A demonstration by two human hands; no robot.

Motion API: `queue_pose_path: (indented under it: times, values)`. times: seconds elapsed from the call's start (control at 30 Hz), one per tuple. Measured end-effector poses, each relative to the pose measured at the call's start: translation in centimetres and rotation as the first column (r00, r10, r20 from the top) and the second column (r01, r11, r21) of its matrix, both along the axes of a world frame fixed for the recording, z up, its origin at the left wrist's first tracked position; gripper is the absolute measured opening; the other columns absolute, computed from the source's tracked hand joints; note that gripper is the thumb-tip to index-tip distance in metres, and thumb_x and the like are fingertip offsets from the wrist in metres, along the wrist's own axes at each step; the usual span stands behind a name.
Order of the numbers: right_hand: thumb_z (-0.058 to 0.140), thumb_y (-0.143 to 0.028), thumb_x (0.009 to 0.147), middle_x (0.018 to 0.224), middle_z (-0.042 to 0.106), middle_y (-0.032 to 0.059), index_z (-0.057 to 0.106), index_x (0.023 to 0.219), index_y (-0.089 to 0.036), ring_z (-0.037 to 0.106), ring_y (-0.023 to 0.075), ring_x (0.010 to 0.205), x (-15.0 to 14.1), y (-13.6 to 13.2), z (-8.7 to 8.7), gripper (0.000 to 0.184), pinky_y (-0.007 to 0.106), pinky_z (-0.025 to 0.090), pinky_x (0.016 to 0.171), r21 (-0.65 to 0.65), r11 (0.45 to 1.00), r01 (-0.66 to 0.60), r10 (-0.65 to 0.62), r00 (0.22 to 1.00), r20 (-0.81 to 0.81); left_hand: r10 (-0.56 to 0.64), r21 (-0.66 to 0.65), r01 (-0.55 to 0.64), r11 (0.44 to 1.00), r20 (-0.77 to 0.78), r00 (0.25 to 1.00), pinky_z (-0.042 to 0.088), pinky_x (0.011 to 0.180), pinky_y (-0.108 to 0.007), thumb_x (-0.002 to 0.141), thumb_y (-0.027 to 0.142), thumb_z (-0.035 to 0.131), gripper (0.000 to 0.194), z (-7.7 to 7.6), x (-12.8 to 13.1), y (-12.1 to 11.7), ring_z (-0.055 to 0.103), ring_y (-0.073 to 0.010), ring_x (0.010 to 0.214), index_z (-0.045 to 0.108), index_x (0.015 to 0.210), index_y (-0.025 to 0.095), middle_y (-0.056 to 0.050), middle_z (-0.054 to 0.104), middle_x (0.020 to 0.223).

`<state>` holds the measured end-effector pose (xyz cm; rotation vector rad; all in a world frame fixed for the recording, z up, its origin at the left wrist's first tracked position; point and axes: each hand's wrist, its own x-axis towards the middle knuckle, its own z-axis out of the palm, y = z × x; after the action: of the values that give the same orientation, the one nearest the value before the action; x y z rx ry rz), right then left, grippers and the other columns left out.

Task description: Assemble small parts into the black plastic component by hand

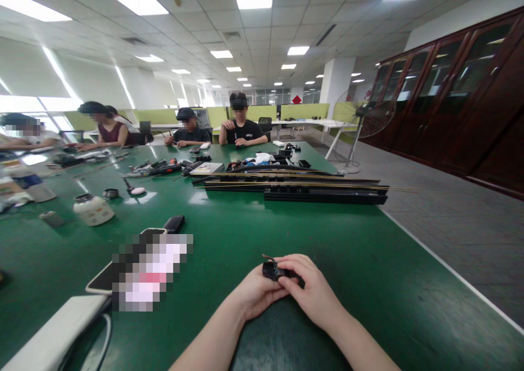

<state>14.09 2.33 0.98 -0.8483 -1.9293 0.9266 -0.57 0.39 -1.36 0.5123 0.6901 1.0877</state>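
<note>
Near the front of the green table, my left hand (254, 290) and my right hand (308, 283) meet around a small black part (271, 270). The part looks like plastic, with a touch of blue on it and a thin dark piece sticking up from its top. My left hand holds it from below and the left. From the right, my right thumb and fingers close on its other end. The fingers cover much of it, so its exact kind cannot be made out.
Black rails with thin brass-coloured rods (325, 195) lie across the table ahead. To the left are a phone-like device (104, 275), a white power strip (57, 335) and a round-bodied jar (93, 209). Tools (158, 167) lie farther back. Several people sit beyond; a fan (360, 112) stands right.
</note>
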Motion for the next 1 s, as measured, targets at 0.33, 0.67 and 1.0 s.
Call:
queue_pose_path:
  times: [0.33, 0.67, 1.0]
  values:
    - [0.064, -0.015, 0.066, 0.101, 0.066, 0.003, 0.068, 0.087, -0.03, 0.053, 0.0249, 0.099, 0.2, -0.1, 0.3, 0.026, 0.045, 0.038, 0.09, 0.021, 1.0, -0.009, 0.008, 0.999, 0.037, -0.007, -0.002, 0.007, 1.0, -0.005, 1.0, 0.043, 0.083, -0.032, 0.057, -0.004, 0.068, 0.041, -0.1, 0.0, 0.0, 0.064, -0.0194, 0.082, 0.06, 0.094, 0.011, -0.01, 0.066, 0.088]
    - [0.06, -0.011, 0.068, 0.104, 0.066, 0.0025, 0.066, 0.097, -0.032, 0.055, 0.0243, 0.099, 0.4, 0.1, 0.0, 0.036, 0.044, 0.039, 0.09, 0.014, 0.999, -0.037, 0.036, 0.999, 0.028, -0.015, 0.018, 0.015, 1.0, 0.003, 1.0, 0.042, 0.085, -0.032, 0.054, -0.009, 0.057, 0.041, 0.1, -0.2, 0.0, 0.063, -0.0187, 0.084, 0.06, 0.089, 0.011, -0.007, 0.066, 0.085]
    - [0.06, -0.018, 0.069, 0.104, 0.065, 0.0011, 0.063, 0.1, -0.031, 0.056, 0.0236, 0.1, 0.6, 0.2, -0.5, 0.034, 0.04, 0.039, 0.09, -0.034, 0.993, 0.117, -0.117, 0.993, 0.002, -0.156, 0.119, 0.128, 0.985, 0.268, 0.951, 0.03, 0.098, -0.039, 0.066, 0.012, 0.055, 0.048, 1.2, -1.1, 0.0, 0.056, -0.0236, 0.103, 0.05, 0.114, 0.018, -0.008, 0.061, 0.108]
